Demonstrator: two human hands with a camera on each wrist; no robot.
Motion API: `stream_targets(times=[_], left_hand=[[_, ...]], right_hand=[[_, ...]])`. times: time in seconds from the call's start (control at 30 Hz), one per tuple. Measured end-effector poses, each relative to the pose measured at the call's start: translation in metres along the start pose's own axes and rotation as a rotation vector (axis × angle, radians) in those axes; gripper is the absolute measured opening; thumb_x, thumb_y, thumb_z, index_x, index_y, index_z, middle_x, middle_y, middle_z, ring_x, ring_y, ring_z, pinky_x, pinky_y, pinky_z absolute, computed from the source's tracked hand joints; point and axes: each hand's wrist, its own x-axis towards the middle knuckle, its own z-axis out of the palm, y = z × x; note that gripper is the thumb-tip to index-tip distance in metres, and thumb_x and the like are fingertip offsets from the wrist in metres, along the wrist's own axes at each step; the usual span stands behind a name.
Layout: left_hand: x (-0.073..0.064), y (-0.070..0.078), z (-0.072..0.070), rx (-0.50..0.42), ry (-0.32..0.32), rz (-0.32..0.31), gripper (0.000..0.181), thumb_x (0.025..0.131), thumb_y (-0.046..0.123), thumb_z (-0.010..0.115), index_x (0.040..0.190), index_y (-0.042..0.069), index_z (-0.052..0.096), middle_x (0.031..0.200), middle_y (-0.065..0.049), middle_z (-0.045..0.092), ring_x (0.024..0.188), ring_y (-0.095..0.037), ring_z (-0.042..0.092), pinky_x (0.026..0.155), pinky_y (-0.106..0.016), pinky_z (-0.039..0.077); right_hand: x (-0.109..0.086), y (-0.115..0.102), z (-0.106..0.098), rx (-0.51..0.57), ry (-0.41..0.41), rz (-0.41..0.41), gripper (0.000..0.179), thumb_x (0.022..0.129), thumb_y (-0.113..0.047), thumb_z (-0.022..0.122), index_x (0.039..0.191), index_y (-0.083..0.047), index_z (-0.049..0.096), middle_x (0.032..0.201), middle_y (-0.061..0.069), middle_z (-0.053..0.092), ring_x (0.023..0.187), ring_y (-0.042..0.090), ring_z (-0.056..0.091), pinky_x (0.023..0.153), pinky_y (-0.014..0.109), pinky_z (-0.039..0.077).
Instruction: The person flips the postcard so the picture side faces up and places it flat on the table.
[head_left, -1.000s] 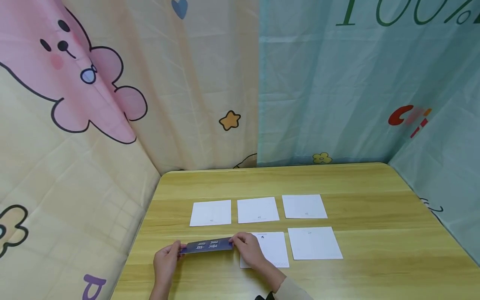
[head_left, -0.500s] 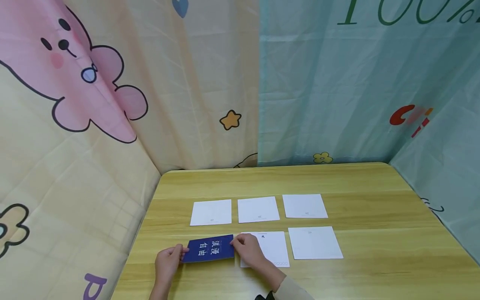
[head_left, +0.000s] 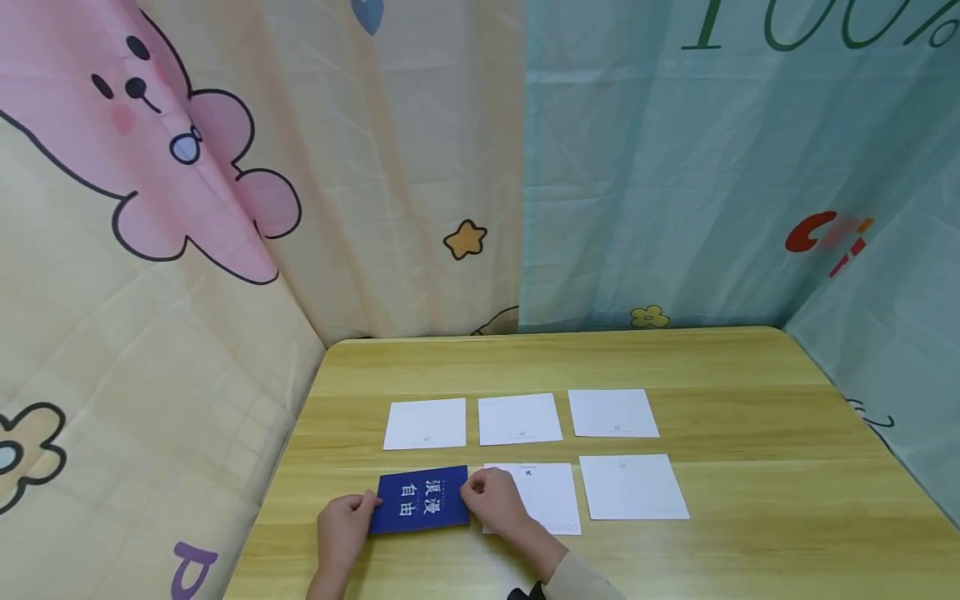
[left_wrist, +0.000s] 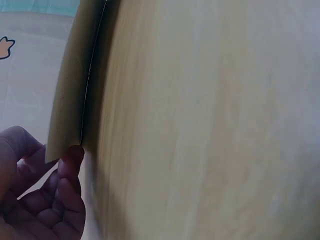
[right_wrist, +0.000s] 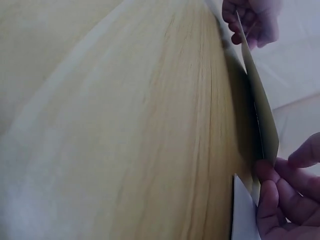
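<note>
Showing more face than before, blue card, held

The right arm wears a plain beige sleeve, with a black piece, possibly a strap, beside it.

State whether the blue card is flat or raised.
The blue card is raised: left hand and right hand pinch it; wrist views show its underside.

setting: fabric-walled tabletop booth; cream bear-print curtain and teal curtain hang around wood-grain table; building type unclear.
</note>
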Motion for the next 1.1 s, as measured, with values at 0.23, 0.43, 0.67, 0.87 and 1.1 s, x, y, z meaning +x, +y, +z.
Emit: stream_targets(times=[0.23, 0.43, 0.67, 0.87, 1.1], left_hand=[[-0.002, 0.005, 0.000, 0.061, -0.031, 0.007, 0.026, 0.084, 0.015, 0.058, 0.063, 0.008, 0.071, 0.062, -0.001, 0.062, 0.053, -0.013, 0.044, 0.048, -0.028, 0.032], [-0.003, 0.008, -0.001, 0.111, -0.069, -0.035, 0.026, 0.086, 0.017, 0.055, 0.069, 0.006, 0.072, 0.067, -0.005, 0.064, 0.059, -0.015, 0.051, 0.054, -0.031, 0.040], [-0.002, 0.010, 0.000, 0.119, -0.066, -0.041, 0.028, 0.086, 0.017, 0.053, 0.068, 0.006, 0.072, 0.061, -0.002, 0.061, 0.056, -0.015, 0.048, 0.051, -0.029, 0.037], [-0.002, 0.010, -0.001, 0.122, -0.062, -0.026, 0.028, 0.086, 0.017, 0.053, 0.069, 0.006, 0.072, 0.065, -0.004, 0.063, 0.057, -0.015, 0.050, 0.051, -0.030, 0.038], [-0.002, 0.011, -0.002, 0.128, -0.079, -0.055, 0.029, 0.086, 0.017, 0.052, 0.068, 0.005, 0.072, 0.063, -0.004, 0.061, 0.056, -0.015, 0.049, 0.050, -0.029, 0.036]], right_hand=[[0.001, -0.005, 0.004, -0.095, -0.031, -0.034, 0.008, 0.076, -0.011, 0.072, 0.070, -0.005, 0.071, 0.062, -0.006, 0.062, 0.058, 0.002, 0.052, 0.053, 0.019, 0.044], [0.003, -0.011, 0.006, -0.188, -0.043, -0.051, 0.007, 0.073, -0.009, 0.074, 0.069, -0.006, 0.070, 0.061, -0.006, 0.059, 0.057, 0.003, 0.051, 0.052, 0.020, 0.042], [0.005, -0.019, 0.006, -0.272, -0.040, -0.042, 0.010, 0.071, -0.007, 0.075, 0.065, -0.007, 0.067, 0.059, -0.004, 0.059, 0.058, 0.008, 0.053, 0.053, 0.023, 0.043], [0.008, -0.024, 0.006, -0.314, -0.074, -0.015, 0.013, 0.072, -0.007, 0.074, 0.062, -0.008, 0.066, 0.059, -0.004, 0.057, 0.057, 0.010, 0.053, 0.052, 0.024, 0.044], [0.010, -0.027, 0.007, -0.346, -0.086, -0.002, 0.020, 0.071, -0.004, 0.071, 0.055, -0.009, 0.059, 0.054, -0.004, 0.052, 0.051, 0.010, 0.049, 0.047, 0.024, 0.041]])
